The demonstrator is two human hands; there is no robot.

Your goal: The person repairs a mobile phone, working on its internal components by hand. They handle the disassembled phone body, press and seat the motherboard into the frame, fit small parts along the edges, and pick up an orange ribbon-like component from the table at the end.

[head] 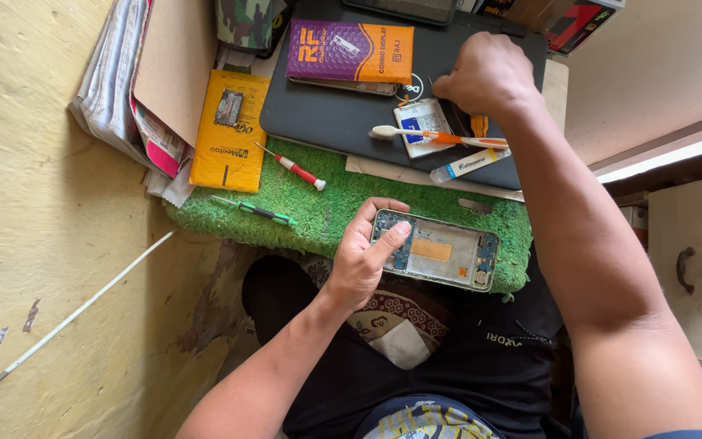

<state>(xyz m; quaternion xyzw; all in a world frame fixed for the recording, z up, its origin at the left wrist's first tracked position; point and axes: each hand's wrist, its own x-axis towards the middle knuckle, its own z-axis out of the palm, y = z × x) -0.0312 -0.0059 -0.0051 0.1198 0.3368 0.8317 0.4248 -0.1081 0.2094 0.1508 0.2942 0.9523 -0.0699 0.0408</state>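
The opened phone (437,250) lies on the near edge of the green mat (318,203), back cover off and circuit boards up. Its long axis runs left to right, tilted slightly, the right end nearer the person. The left hand (363,256) grips the phone's left end, thumb laid across the board there. The right hand (481,77) is beyond the mat, closed in a fist over the laptop (327,114), seemingly around an orange-handled tool (478,124); what it holds is mostly hidden. A toothbrush (436,136) lies on the laptop just beside that fist, bristles pointing left. On the mat's left part lie a red screwdriver (292,167) and a green screwdriver (257,211). A yellow packet (229,130) overlaps the mat's far left corner.
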